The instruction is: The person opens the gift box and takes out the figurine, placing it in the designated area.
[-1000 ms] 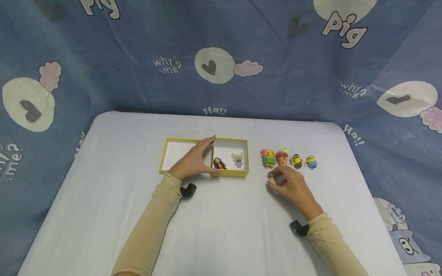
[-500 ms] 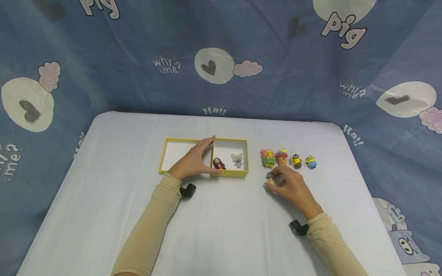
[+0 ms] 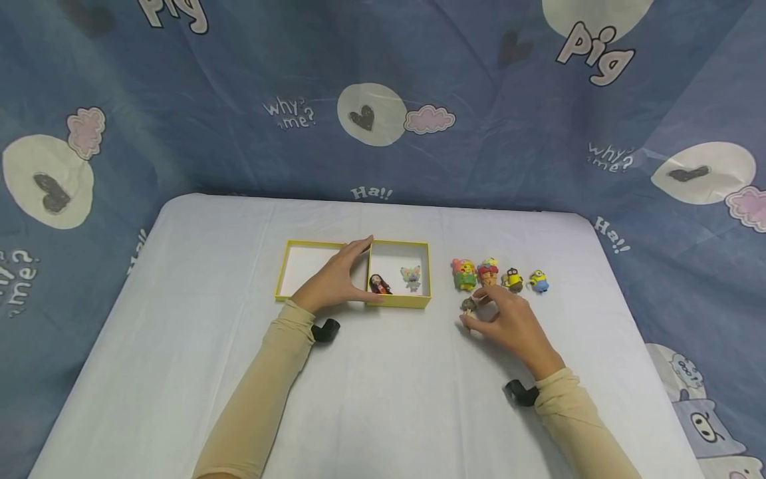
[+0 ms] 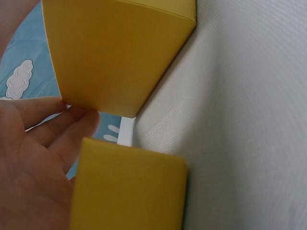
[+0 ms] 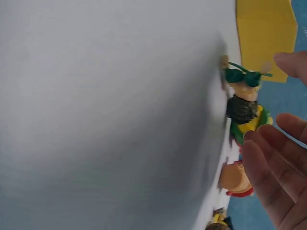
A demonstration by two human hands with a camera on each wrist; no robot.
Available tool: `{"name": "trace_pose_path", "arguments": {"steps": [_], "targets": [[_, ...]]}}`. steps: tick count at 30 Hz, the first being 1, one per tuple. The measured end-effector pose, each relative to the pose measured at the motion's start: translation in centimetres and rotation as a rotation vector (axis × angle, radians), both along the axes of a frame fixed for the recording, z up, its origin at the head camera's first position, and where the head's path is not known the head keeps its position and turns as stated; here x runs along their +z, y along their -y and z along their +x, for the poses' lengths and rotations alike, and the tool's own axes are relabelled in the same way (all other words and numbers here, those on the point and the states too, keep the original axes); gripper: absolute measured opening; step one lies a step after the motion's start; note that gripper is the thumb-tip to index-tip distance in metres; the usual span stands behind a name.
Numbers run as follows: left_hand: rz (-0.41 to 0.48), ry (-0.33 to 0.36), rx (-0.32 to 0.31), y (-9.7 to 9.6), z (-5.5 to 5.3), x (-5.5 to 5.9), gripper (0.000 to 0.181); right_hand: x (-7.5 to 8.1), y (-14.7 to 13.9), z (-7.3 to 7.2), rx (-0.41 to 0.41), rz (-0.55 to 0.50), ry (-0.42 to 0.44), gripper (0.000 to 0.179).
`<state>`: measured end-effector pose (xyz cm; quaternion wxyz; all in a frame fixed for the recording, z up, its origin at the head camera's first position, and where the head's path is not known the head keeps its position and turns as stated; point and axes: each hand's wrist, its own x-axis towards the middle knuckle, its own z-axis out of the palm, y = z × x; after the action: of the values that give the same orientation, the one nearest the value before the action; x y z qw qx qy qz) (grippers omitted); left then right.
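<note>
My left hand point(image 3: 332, 283) spans the yellow box point(image 3: 407, 301), gripping it with the thumb at the front rim and fingertips at the back corner. Those fingertips point(image 4: 86, 120) touch the box wall point(image 4: 115, 57) in the left wrist view. In the box are a dark-haired doll figure point(image 3: 380, 285) and a grey figure with big ears point(image 3: 411, 278). My right hand point(image 3: 509, 322) hovers around a small figure point(image 3: 468, 305) with a dark brown part and green pieces point(image 5: 245, 77). In the right wrist view, the fingers point(image 5: 268, 177) stand apart from it.
A yellow tray-like lid point(image 3: 280, 273) lies left of the box. Behind my right hand stand a green-and-pink figure point(image 3: 464, 274), an ice-cream cone figure point(image 3: 489, 271) and two minion figures point(image 3: 512, 280). The white table point(image 3: 389, 399) meets a blue printed cloth point(image 3: 239, 133).
My right hand has shifted slightly right, and its fingers have spread from the small figure. My left hand and the box look unmoved.
</note>
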<state>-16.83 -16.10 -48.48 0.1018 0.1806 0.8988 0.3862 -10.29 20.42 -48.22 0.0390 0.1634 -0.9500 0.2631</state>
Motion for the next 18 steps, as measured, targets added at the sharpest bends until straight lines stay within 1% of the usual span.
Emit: {"name": "trace_pose_path", "arguments": {"steps": [3, 5, 10, 13, 18], "targets": [[-0.002, 0.0, -0.002, 0.0, 0.0, 0.0, 0.131, 0.6, 0.0, -0.2, 0.035, -0.023, -0.022, 0.042], [-0.005, 0.002, -0.002, 0.1, 0.1, 0.0, 0.131, 1.1, 0.1, -0.4, 0.077, -0.056, -0.046, 0.039], [-0.009, 0.003, -0.007, 0.1, 0.1, 0.1, 0.13, 2.3, 0.5, -0.9, 0.159, -0.131, -0.064, 0.035], [-0.012, 0.002, -0.007, 0.1, 0.1, 0.1, 0.131, 2.9, 0.9, -1.4, 0.191, -0.136, -0.049, 0.033], [-0.013, 0.005, -0.004, 0.1, 0.2, 0.2, 0.131, 4.0, 1.7, -2.3, 0.253, -0.111, -0.048, 0.032]]}}
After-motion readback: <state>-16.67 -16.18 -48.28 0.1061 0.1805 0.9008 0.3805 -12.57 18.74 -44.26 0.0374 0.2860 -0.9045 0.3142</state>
